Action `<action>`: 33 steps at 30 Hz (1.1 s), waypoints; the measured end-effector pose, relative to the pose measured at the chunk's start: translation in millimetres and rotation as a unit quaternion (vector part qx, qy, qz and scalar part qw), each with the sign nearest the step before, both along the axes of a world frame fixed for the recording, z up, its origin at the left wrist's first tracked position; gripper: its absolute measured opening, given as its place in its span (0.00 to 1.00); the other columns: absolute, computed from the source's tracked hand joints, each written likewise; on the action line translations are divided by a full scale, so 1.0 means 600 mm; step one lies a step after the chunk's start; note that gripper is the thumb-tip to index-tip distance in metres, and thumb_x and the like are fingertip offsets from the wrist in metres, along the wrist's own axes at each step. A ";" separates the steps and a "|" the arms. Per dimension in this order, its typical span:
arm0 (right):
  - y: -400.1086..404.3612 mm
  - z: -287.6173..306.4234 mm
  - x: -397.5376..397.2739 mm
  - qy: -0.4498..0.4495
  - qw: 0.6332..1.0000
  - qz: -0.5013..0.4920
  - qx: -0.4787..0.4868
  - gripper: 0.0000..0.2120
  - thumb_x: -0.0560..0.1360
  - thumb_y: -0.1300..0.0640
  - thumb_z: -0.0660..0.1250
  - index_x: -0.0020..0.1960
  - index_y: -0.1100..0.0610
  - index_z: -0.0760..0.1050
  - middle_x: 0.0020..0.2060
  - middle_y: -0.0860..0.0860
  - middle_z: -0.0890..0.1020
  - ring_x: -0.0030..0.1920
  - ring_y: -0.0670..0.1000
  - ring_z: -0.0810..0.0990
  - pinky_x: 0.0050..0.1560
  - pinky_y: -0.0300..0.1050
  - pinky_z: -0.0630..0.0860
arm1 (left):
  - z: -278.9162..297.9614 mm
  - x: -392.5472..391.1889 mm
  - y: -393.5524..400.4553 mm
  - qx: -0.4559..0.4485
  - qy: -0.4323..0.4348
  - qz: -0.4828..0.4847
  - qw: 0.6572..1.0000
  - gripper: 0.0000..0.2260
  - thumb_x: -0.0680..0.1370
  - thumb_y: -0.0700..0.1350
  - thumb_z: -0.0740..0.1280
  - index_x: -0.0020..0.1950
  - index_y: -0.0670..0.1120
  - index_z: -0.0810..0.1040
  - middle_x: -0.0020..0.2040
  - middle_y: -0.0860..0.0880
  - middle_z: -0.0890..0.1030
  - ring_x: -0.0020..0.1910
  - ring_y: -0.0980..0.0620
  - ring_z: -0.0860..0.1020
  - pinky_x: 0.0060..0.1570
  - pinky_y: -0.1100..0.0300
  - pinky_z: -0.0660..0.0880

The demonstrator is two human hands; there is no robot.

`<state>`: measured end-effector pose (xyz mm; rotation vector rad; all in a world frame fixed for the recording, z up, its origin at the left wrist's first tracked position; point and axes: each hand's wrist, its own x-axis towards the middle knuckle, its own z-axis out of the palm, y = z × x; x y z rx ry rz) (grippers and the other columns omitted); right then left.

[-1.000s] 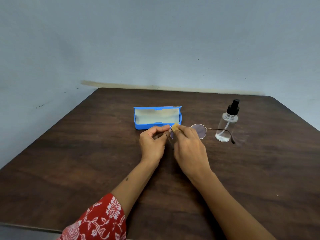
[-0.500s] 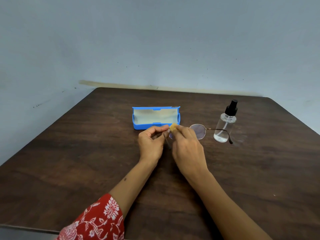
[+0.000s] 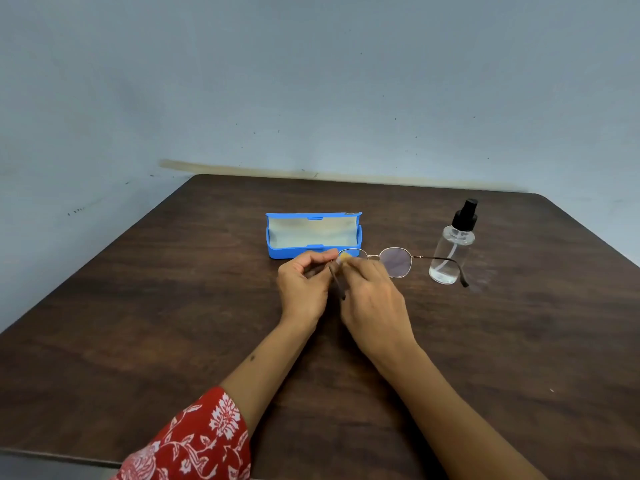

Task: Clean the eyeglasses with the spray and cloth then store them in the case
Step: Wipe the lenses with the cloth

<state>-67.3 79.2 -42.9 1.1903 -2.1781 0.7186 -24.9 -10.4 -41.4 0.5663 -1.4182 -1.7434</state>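
Yellow cloth (image 3: 345, 258) pinched in your right hand (image 3: 372, 299) rubs one lens; your left hand (image 3: 304, 287) grips the glasses (image 3: 394, 262). Casing (image 3: 313, 235) remains undone.

Three things crowd the far middle of the counter (image 3: 145, 306). The open blue case (image 3: 313, 237) stands just behind the left hand (image 3: 303, 289), its raised lid walling off any reach straight past it. The eyeglasses (image 3: 394, 261) stretch rightward from the right hand (image 3: 374, 299), and their far temple arm crosses in front of the spray bottle (image 3: 452, 249), so the gap between lens and bottle is narrow. Both forearms slant in from the near edge and meet at the middle, splitting the near counter in two. Wide bare wood lies left of the case, right of the bottle, and behind both up to the wall (image 3: 311, 81).
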 end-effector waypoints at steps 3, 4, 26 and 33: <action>0.003 0.000 -0.001 0.002 1.000 0.001 0.001 0.13 0.68 0.65 0.61 0.48 0.63 0.81 0.45 0.54 0.82 0.45 0.55 0.81 0.33 0.41 0.77 | -0.001 -0.001 -0.001 -0.001 0.001 0.002 1.000 0.07 0.70 0.32 0.72 0.42 0.43 0.82 0.46 0.40 0.84 0.49 0.43 0.83 0.58 0.45 0.77; 0.004 0.002 -0.005 0.004 1.000 -0.008 -0.007 0.14 0.68 0.66 0.61 0.49 0.64 0.81 0.47 0.55 0.83 0.46 0.56 0.81 0.34 0.40 0.77 | -0.002 -0.001 -0.001 -0.006 0.001 0.001 1.000 0.06 0.70 0.33 0.72 0.43 0.43 0.83 0.46 0.40 0.84 0.49 0.42 0.83 0.58 0.45 0.77; 0.041 0.012 -0.034 -0.088 0.972 -0.031 -0.214 0.08 0.65 0.66 0.66 0.41 0.62 0.82 0.41 0.54 0.83 0.41 0.53 0.80 0.44 0.36 0.72 | -0.007 -0.003 -0.014 0.021 0.024 0.072 0.997 0.07 0.71 0.30 0.70 0.40 0.41 0.81 0.42 0.49 0.83 0.40 0.58 0.82 0.58 0.44 0.76; 0.050 0.008 -0.055 -0.119 0.965 -0.066 -0.224 0.10 0.68 0.72 0.67 0.48 0.64 0.82 0.48 0.57 0.83 0.46 0.53 0.79 0.48 0.31 0.68 | -0.007 -0.005 -0.014 0.031 0.030 0.078 0.996 0.07 0.71 0.30 0.70 0.40 0.41 0.81 0.40 0.50 0.83 0.38 0.60 0.82 0.56 0.45 0.78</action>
